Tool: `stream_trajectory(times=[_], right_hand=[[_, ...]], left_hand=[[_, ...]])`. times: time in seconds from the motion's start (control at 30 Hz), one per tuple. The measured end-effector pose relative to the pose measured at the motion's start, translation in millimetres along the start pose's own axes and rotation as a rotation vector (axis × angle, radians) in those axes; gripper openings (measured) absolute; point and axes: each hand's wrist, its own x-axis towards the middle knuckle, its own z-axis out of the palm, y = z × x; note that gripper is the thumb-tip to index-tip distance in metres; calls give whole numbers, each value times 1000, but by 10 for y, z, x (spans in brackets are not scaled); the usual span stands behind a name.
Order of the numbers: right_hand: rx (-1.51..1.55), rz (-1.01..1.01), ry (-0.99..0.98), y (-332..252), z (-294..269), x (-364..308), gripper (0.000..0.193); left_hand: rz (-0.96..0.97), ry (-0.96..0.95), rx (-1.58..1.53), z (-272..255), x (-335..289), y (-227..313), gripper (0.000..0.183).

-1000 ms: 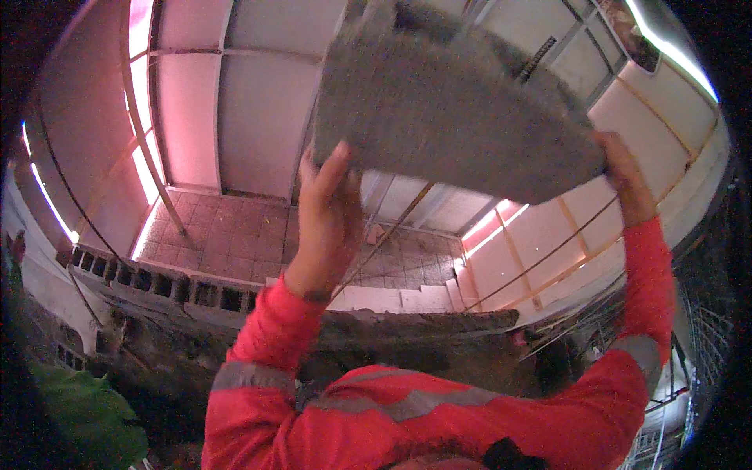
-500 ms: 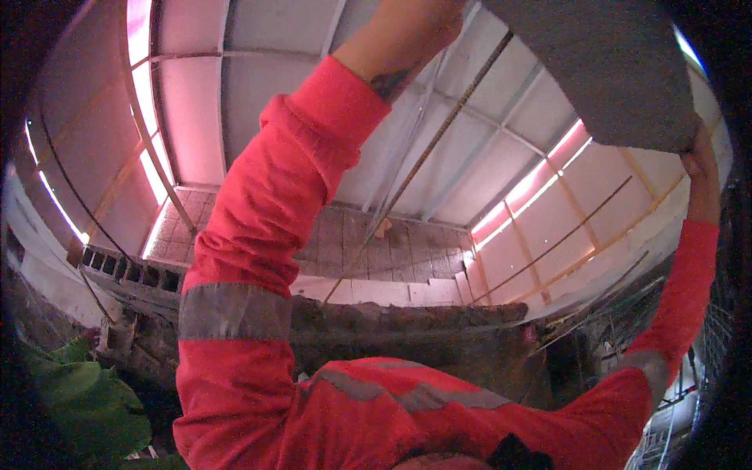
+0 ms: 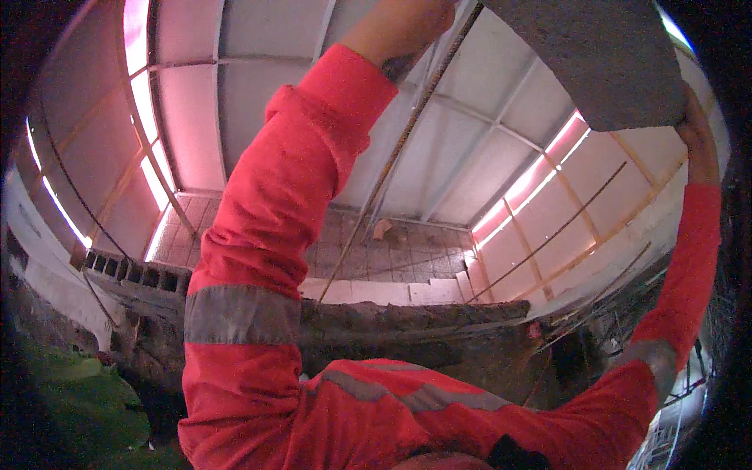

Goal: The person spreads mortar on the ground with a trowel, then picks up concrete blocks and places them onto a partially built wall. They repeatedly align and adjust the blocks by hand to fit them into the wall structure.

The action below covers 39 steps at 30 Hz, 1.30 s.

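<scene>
Though fingers barely distinct, right hand (image 3: 694,124) gripped around grey block (image 3: 605,66).

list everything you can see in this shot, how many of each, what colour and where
grey block: 1, grey, top right, partly cut off
rods: at least 3, brown to dark, centre, left and right
hollow blocks: one row, count unclear, grey, left
rough wall: 1, dark grey-brown, across the middle
panels: several, whitish with pink tints, beyond the wall
tiled surface: 1, brownish, beyond the wall
small piece: 1, orange, on the tiled surface
green shape: 1, green, lower left, too dim to identify
sleeves: 2, red with grey bands, left and right
left hand: 1, bare, cut off at top edge
right hand: 1, bare, at the block's lower right corner
</scene>
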Motion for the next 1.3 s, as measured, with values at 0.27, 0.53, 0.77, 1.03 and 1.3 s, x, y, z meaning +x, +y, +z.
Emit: stream_trajectory(times=[0.27, 0.53, 0.77, 1.03, 1.3], right_hand=[[-457, -254, -218, 354, 37, 539, 38], [-42, -91, -26, 187, 600, 305, 41], [-129, 18, -147, 112, 591, 621, 57], [-183, -36, -155, 104, -36, 953, 49], [-160, 81, 36, 263, -283, 1164, 42]], left_hand=[[100, -35, -55, -203, -57, -318, 56], [82, 50, -26, -261, 244, -529, 57], [39, 47, 79, -325, 435, -607, 69], [-80, 72, 181, -147, 277, -1022, 89], [25, 318, 1121, 458, 761, -1237, 84]])
